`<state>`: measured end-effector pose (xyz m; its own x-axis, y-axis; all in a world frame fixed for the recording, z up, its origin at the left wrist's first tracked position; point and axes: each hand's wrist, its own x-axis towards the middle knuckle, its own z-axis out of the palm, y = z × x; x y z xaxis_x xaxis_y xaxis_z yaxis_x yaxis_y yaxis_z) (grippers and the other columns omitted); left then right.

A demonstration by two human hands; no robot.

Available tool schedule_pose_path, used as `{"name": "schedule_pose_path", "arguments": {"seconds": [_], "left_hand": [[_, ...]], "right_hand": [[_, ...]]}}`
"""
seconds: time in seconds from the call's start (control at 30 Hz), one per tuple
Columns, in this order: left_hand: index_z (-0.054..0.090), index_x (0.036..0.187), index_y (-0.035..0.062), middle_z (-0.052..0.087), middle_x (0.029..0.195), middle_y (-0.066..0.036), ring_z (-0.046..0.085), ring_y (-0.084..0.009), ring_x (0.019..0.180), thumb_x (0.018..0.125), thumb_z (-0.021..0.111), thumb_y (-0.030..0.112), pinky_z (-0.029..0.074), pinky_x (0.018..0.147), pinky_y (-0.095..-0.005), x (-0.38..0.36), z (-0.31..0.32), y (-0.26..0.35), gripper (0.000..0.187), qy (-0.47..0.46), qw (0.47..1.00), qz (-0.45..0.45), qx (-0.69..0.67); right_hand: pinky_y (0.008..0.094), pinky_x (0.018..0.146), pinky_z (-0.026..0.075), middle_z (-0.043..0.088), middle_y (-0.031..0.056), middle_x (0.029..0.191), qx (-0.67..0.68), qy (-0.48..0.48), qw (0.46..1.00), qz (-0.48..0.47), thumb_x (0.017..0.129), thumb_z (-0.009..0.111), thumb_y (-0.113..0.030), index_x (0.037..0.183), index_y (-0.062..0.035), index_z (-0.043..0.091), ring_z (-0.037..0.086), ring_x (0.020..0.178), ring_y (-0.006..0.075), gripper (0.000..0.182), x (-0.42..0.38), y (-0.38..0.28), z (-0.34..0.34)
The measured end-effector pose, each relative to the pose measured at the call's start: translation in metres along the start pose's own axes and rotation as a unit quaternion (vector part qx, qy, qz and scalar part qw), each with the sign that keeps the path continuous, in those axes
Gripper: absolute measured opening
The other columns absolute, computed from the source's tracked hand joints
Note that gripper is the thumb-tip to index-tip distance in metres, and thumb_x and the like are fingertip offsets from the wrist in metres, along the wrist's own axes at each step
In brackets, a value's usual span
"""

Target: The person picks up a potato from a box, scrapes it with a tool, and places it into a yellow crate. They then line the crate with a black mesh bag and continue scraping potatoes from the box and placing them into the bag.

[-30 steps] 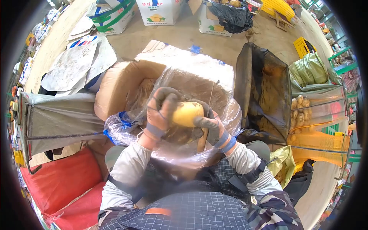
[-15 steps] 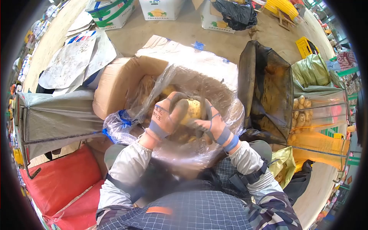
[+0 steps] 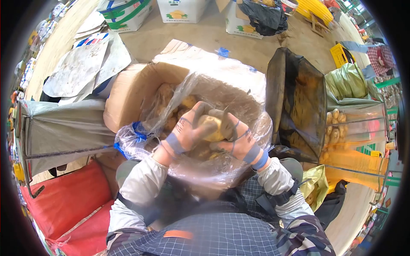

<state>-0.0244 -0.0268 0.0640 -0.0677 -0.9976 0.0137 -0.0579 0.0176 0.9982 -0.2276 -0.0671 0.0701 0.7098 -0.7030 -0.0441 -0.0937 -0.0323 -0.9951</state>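
Between my two gloved hands sits a yellow potato [image 3: 212,128], held above an opened cardboard box [image 3: 121,96]. My left hand [image 3: 188,130] wraps its fingers round the potato's left and upper side. From the other side my right hand [image 3: 236,134] grips it, thumb below and fingers at the top. Clear plastic film [image 3: 252,123] lines the box and spills over its near edge. More potatoes [image 3: 188,101] lie inside the box, partly covered by the film and by my hands.
A dark, dirty crate [image 3: 299,106] stands right of the box, near mesh bags of potatoes [image 3: 336,128]. To the left are a grey fabric bin [image 3: 64,128], a red cushion [image 3: 72,200] and flattened cardboard [image 3: 81,70]. White cartons [image 3: 177,13] line the far floor.
The potato has been turned and tilted between my hands, and my fingers have shifted round it. Both hands stay over the box.
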Motion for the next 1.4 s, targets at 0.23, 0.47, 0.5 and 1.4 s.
{"name": "schedule_pose_path", "arguments": {"seconds": [0.23,0.47,0.5,1.4], "left_hand": [[0.064,0.096,0.0015,0.064,0.088,-0.004,0.057,-0.0120,0.084,0.098,0.056,0.030,0.048,0.075,-0.0278,0.000,0.000,-0.030,0.030,0.098,0.984,-0.095,-0.116],[0.059,0.119,0.0029,0.067,0.104,-0.014,0.067,-0.0218,0.090,0.088,0.062,0.011,0.056,0.077,-0.0337,-0.002,-0.019,-0.048,0.032,0.048,0.986,0.027,0.155],[0.059,0.119,0.0031,0.067,0.104,-0.014,0.067,-0.0220,0.090,0.089,0.061,0.013,0.056,0.077,-0.0339,-0.002,-0.016,-0.044,0.031,0.045,0.979,0.072,0.185],[0.051,0.135,-0.0003,0.057,0.134,-0.016,0.056,-0.0227,0.119,0.085,0.075,0.022,0.045,0.100,-0.0353,-0.007,0.002,-0.031,0.061,0.003,0.998,0.043,-0.051]], "right_hand": [[0.0339,0.107,0.044,0.058,0.0122,0.131,0.101,0.017,0.994,0.024,0.076,0.071,0.003,0.142,-0.0014,0.045,0.055,0.122,0.0202,0.071,-0.004,0.005,0.011],[0.0262,0.059,0.050,0.063,0.0070,0.105,0.295,0.086,0.947,0.094,0.093,0.064,-0.020,0.140,-0.0016,0.046,0.057,0.068,0.0088,0.053,-0.003,0.004,0.004],[0.0262,0.055,0.047,0.063,0.0068,0.102,0.321,0.081,0.938,0.105,0.094,0.063,-0.023,0.139,-0.0020,0.047,0.054,0.062,0.0086,0.053,-0.004,0.005,0.004],[0.0312,0.094,0.051,0.067,0.0093,0.115,0.064,0.103,0.992,-0.029,0.090,0.072,-0.032,0.134,-0.0022,0.056,0.063,0.104,0.0170,0.055,-0.007,-0.002,0.005]]}}
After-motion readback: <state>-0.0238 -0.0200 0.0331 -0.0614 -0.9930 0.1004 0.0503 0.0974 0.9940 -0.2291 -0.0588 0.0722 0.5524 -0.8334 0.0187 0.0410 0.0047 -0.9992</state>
